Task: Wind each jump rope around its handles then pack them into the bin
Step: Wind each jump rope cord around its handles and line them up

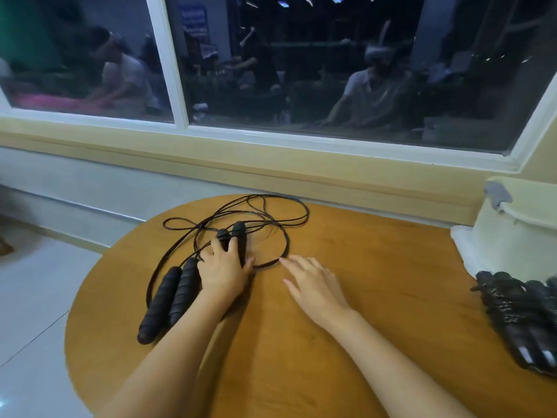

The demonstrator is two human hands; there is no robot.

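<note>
Rope handles in L hand, R hand flat

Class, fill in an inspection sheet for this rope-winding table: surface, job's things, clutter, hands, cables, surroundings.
Surface: round wooden table.
Job's things: two pairs of black handles, near pair and far pair; loose rope tangled behind them; wound ropes at the right edge; white bin beside them.
Clutter: nothing seen.
Hands: left hand lies over the far pair, grip unclear; right hand open beside a rope loop.
Cables: nothing seen besides the rope.
Surroundings: window behind; tiled floor left.
</note>
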